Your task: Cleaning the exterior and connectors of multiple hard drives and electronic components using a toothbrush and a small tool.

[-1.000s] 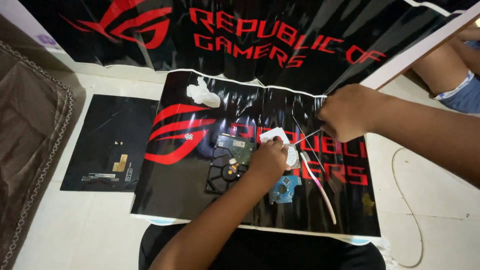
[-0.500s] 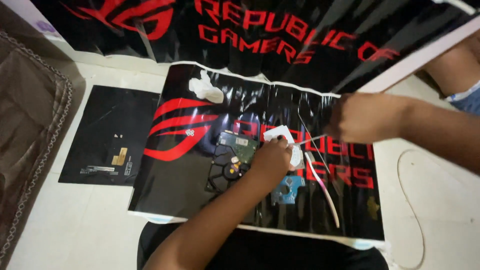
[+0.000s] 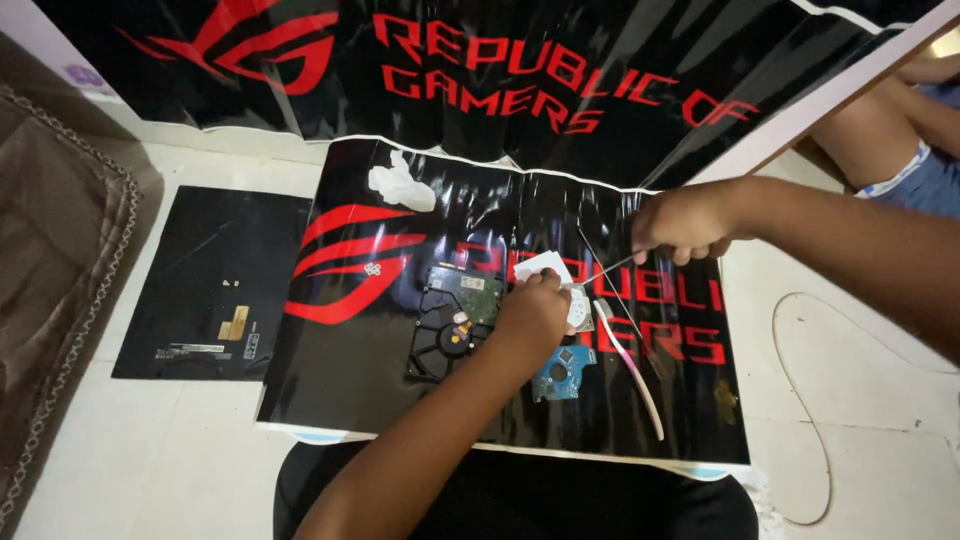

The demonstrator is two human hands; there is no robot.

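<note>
1. Pale tiled floor (image 3: 180,450), spread with a glossy black-and-red printed sheet (image 3: 350,380); second printed sheet (image 3: 500,70) propped behind at 12 o'clock.
2. Near the sheet's middle: opened hard drive (image 3: 450,325), dark, green board at its top edge.
3. Left hand (image 3: 530,315) curled over the drive's 3 o'clock edge, fingers pinching a small white card (image 3: 540,265) — touching the drive, round silver part (image 3: 578,305) just beside at 3 o'clock.
4. Right hand (image 3: 685,220) up at 2 o'clock from the drive, fist closed around a thin metal tool (image 3: 610,285), tip slanting down toward 7 o'clock.
5. Blue circuit board (image 3: 563,372) at 5 o'clock of the left hand; white-and-pink toothbrush (image 3: 635,375) lying beside it.
6. White crumpled tissue (image 3: 400,188) at 11 o'clock — well apart.
7. Flat black panel (image 3: 210,280) at 9 o'clock on the floor; thin cable (image 3: 790,400) looping at 3 o'clock.
</note>
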